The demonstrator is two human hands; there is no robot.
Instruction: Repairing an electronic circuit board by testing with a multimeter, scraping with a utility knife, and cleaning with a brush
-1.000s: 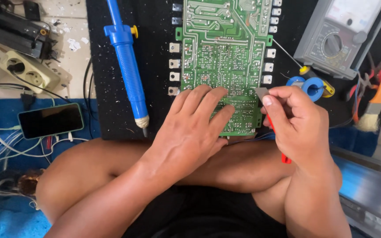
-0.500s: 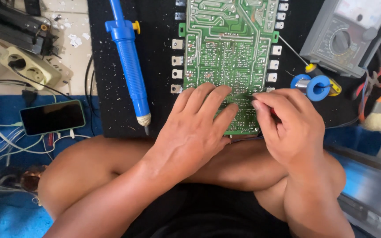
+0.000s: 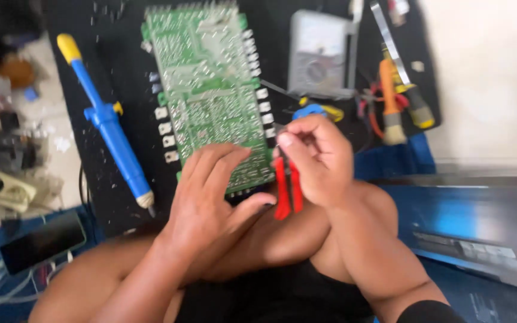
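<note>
Resting flat on green circuit board, left hand; right hand beside it, gripping red-handled pliers.

My left hand lies on a green printed circuit board laced with pale silver traces, my right hand grips red-handled cutters, beside a blue, yellow-capped plastic desoldering pump on a black mat.

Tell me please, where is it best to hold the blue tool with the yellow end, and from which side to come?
Probably the thick blue barrel of the desoldering pump, about the middle, coming from above. It lies flat and diagonal on the black mat, tip towards the left hand, with both sides open for fingers.
</note>
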